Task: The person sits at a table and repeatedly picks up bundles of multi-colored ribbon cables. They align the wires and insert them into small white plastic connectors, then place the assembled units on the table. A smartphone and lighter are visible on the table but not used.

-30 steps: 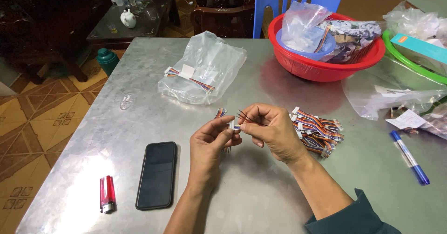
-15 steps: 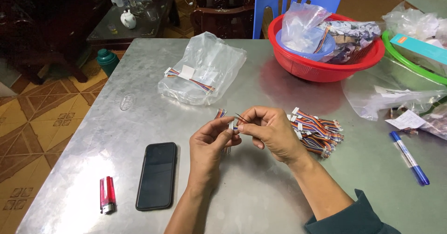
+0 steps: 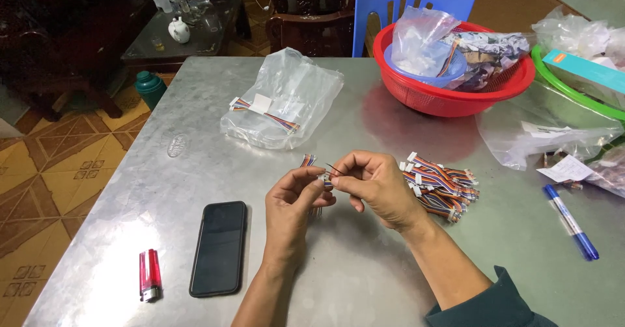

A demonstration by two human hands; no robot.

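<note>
Holding: a small wire harness [image 3: 320, 170] with coloured leads, pinched between both of my hands at the centre of the frame, lifted just above the table [image 3: 364, 281].
Left hand: my left hand [image 3: 294, 204] has thumb and forefinger closed tight on the white connector end; the other fingers [image 3: 311, 194] curl loosely under it.
Right hand: my right hand [image 3: 377, 185] is clenched in a fine pinch on the same piece from the other side, touching the thin dark lead that sticks up between the two hands.
Done so far: I judge a good batch is finished, going by the heap of harnesses [image 3: 441, 185] lying just right of my right hand.
Left to do: I reckon more remain, since the clear bag [image 3: 283, 102] in the upper middle of the frame shows another bundle inside it.
Exact work on the connector: too small to tell from this view.
Nearby, lower left: a black phone [image 3: 219, 247] lies face up, and a red lighter [image 3: 150, 275] lies beside it, both apart from my hands.
Far right: a blue pen [image 3: 571, 221] lies near the table's edge.
Upper right: a red basket [image 3: 456, 92] holds bags and crumpled wrapping.
</note>
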